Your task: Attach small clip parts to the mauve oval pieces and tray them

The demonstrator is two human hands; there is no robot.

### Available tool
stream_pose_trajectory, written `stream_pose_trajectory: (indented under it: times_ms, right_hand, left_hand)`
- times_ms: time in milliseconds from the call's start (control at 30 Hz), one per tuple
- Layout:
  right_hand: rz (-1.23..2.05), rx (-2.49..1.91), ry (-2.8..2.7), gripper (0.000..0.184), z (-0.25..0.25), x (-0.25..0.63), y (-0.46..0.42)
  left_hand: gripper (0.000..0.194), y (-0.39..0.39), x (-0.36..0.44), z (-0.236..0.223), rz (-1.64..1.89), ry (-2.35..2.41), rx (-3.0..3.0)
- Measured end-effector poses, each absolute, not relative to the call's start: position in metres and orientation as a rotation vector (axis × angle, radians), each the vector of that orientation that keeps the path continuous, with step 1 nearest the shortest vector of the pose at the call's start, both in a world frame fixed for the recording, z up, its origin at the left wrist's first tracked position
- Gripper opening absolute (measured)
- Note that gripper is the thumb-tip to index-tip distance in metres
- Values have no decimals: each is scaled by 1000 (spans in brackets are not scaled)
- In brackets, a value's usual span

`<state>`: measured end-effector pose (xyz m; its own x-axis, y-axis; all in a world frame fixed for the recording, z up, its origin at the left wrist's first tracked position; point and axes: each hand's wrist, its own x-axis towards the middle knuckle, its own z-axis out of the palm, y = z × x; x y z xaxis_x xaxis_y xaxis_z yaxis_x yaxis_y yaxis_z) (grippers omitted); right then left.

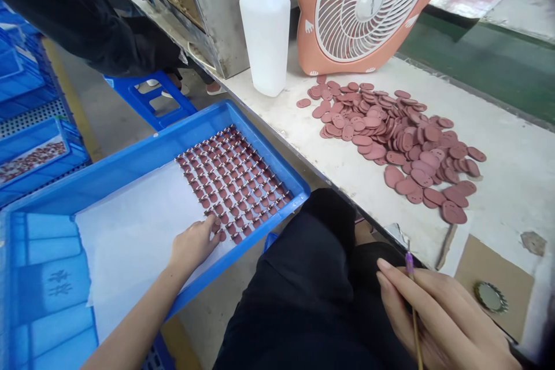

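Inside the blue tray (125, 165), toward its near side, the left hand (195, 245) has its thumb and fingertips at a brown oval piece (222, 236), beside the closest rows of similar pieces (234, 185) with metal fittings; whether the fingers pinch that piece, I cannot tell. White paper (125, 237) lies under the rows and the hand. The right hand (427, 300) grips a thin-handled tool (416, 324), purple near its tip, just off the desk edge. On the desk (511, 173), a heap of loose brown ovals (390, 133) lies beyond the right hand, and a crimped metal cap (489, 296) rests on cardboard (472, 260) beside it. Dark characters mark the tray's left part, too unclear to read; lettering on the hub of the orange fan (372, 3) is too small. A white bottle (265, 37) stands beside the fan.
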<state>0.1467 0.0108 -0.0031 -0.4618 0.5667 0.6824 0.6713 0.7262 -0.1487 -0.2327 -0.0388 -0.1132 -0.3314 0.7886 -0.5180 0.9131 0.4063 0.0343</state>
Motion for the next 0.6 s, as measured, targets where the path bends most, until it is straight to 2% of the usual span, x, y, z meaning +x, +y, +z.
stream_pose_trajectory:
  times_ms: [167,300,467,600]
  right_hand:
    - [-176,-907,-2195,29,0,147,11]
    - [-207,-908,-2194,22,2,150,11]
    - [-89,-1000,-2047,21,10,148,9]
    - [184,-954,-1845,20,15,143,6]
  left_hand:
    - [29,-39,-233,-113,-297,2227,1449]
    - [29,-45,-232,-96,-113,2301,1476]
    - [34,-49,-207,-64,364,2277,1601]
    - [30,-38,-165,-54,981,1739,1566]
